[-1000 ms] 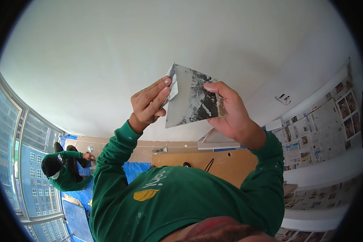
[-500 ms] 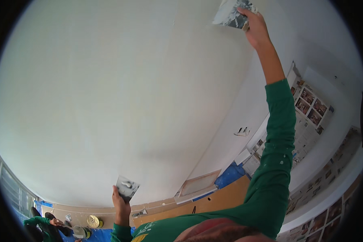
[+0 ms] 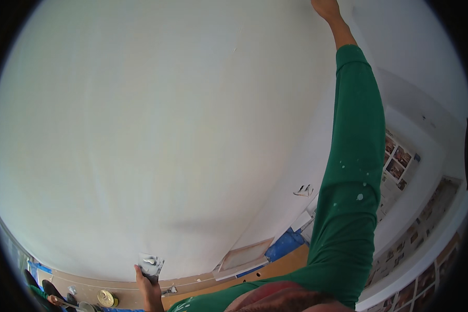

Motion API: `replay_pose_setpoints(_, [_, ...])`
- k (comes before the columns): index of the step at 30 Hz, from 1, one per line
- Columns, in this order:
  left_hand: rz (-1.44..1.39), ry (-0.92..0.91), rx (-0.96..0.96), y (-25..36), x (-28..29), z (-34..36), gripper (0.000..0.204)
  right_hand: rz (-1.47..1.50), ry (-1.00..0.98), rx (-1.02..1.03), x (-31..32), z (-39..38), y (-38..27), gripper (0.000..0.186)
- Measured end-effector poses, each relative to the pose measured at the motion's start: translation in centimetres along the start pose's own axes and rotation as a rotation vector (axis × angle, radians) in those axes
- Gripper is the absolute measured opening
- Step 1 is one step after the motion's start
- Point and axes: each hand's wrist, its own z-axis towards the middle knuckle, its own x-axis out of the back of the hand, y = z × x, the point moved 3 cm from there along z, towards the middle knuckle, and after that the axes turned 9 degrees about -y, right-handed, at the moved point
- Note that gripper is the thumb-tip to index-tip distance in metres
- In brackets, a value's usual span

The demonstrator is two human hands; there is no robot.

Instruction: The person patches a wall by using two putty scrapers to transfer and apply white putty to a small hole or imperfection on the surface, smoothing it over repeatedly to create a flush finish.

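My right arm reaches to the top of the head view over a broad pale white surface (image 3: 182,119). My right hand (image 3: 323,8) is cut off by the top edge, so its fingers and anything in them are out of sight. Low at left, my left hand (image 3: 145,281) grips a flat metal scraper (image 3: 151,264) with a blob of white paste on its blade. The green sleeve of my right arm has white spatters.
At lower left, a co-worker's hand (image 3: 53,299) shows near dark legs and cans (image 3: 107,297). A brown board (image 3: 291,256) and blue sheeting (image 3: 283,244) lie along the bottom. Newspaper-covered panels (image 3: 398,161) line the right, near a small opening with wires (image 3: 302,190).
My hands have parted: my right hand rose with its wide blade to beyond the top edge, while my left moved down and leftward with the scraper. The view now holds mostly pale surface.
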Motion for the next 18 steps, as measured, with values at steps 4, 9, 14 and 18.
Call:
replay_pose_setpoints(4, [0.021, 0.027, -0.01, 0.2, -0.6, -0.2, 0.052, -0.019, -0.021, 0.004, -0.8, 1.1, 0.6, 0.026])
replay_pose_setpoints(9, [0.046, 0.011, 0.052, 0.0, -1.0, 0.4, 0.053, -0.015, -0.04, 0.145, -2.3, 0.3, 1.4, 0.027])
replay_pose_setpoints(14, [0.089, -0.008, 0.104, 1.5, -1.0, 0.6, 0.052, 0.098, -0.067, 0.144, -2.6, -7.1, -4.5, 0.031])
replay_pose_setpoints(18, [0.074, -0.089, 0.205, 1.4, -0.8, 1.9, 0.05, 0.263, -0.17, 0.035, -1.9, -14.8, -12.3, 0.037])
